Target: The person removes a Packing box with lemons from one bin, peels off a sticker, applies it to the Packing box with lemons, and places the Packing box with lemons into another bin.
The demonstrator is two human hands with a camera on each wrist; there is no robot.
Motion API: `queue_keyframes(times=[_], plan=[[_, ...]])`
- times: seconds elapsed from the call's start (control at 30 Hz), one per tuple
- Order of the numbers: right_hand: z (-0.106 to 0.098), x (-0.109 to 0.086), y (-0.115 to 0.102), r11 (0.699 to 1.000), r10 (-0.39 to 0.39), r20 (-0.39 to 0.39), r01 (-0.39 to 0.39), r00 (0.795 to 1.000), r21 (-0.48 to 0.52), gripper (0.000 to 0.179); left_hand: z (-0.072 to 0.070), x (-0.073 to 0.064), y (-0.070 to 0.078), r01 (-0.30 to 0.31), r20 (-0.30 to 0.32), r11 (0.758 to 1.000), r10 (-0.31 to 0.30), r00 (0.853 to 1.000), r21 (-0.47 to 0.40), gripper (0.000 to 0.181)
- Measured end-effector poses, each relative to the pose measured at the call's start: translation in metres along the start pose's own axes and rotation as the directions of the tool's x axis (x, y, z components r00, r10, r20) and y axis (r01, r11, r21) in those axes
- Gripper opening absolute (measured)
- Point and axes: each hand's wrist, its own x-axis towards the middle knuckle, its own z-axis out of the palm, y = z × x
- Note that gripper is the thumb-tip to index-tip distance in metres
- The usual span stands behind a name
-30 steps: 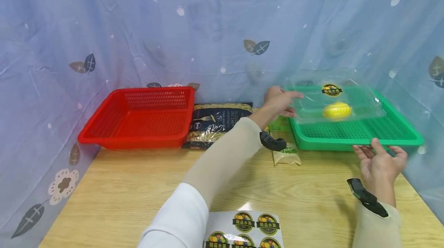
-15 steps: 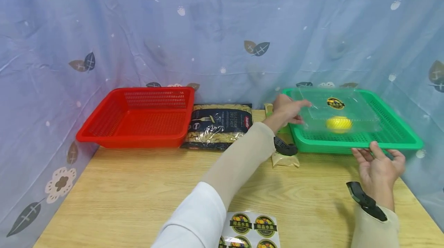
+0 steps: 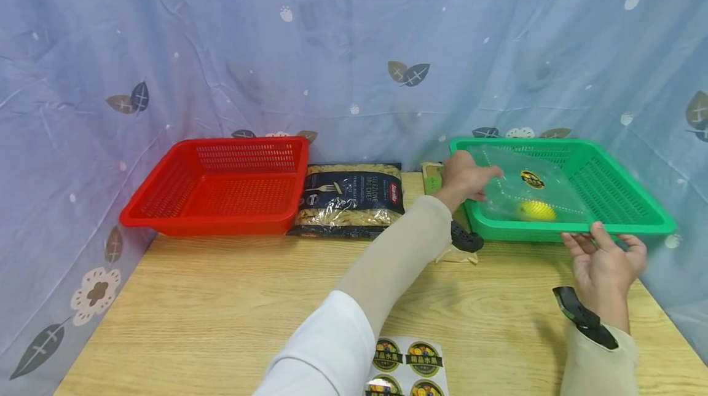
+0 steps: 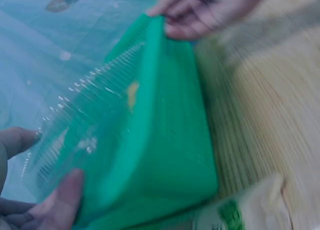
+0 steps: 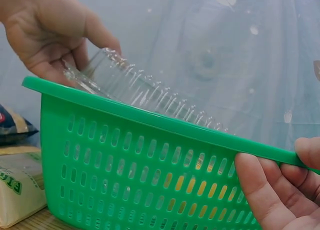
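A clear plastic clamshell box (image 3: 506,190) with a round black-and-gold sticker (image 3: 532,179) and a yellow fruit (image 3: 536,211) inside slants down into the green basket (image 3: 625,229). My left hand (image 3: 466,178) holds the box by its left end, thumb on one side and fingers on the other, as the right wrist view shows. In that view the box's ridged edge (image 5: 165,97) rises above the basket rim near the left hand and dips below it farther right. My right hand (image 3: 608,261) pinches the front rim of the basket, thumb on top and fingers underneath.
A red basket (image 3: 221,227) stands at the left. Between the baskets lie a dark pasta bag (image 3: 354,196) and a beige-and-green packet (image 3: 433,182), partly behind the left arm. A sheet of round stickers (image 3: 423,356) lies at the table's front. A blue curtain (image 3: 354,64) hangs behind.
My left hand has moved right and down, carrying the clear box from above the green basket into it, its right end now lower. The right hand stays on the rim.
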Motion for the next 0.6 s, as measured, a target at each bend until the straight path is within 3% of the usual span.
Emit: queue_keyframes(times=[0.13, 0.3, 0.43, 0.6], plan=[[0.001, 0.000, 0.001, 1.000, -0.001, -0.004, 0.001, 1.000, 0.005, 0.052, 0.001, 0.001, -0.002, -0.048, -0.002, 0.988, 0.048, 0.999, 0.148, 0.060], [0.000, -0.001, 0.003, 1.000, 0.003, -0.018, -0.003, 1.000, 0.001, 0.053, 0.001, 0.003, -0.007, -0.078, -0.004, 0.962, 0.082, 0.997, 0.263, 0.067], [0.000, -0.001, 0.003, 1.000, 0.002, -0.034, -0.002, 0.999, 0.001, 0.053, -0.001, 0.004, -0.012, -0.103, 0.009, 0.957, 0.105, 0.994, 0.271, 0.065], [0.001, -0.002, 0.003, 1.000, -0.011, -0.038, 0.010, 0.999, -0.020, 0.051, -0.006, 0.006, -0.018, -0.148, 0.054, 0.965, 0.140, 0.989, 0.216, 0.064]])
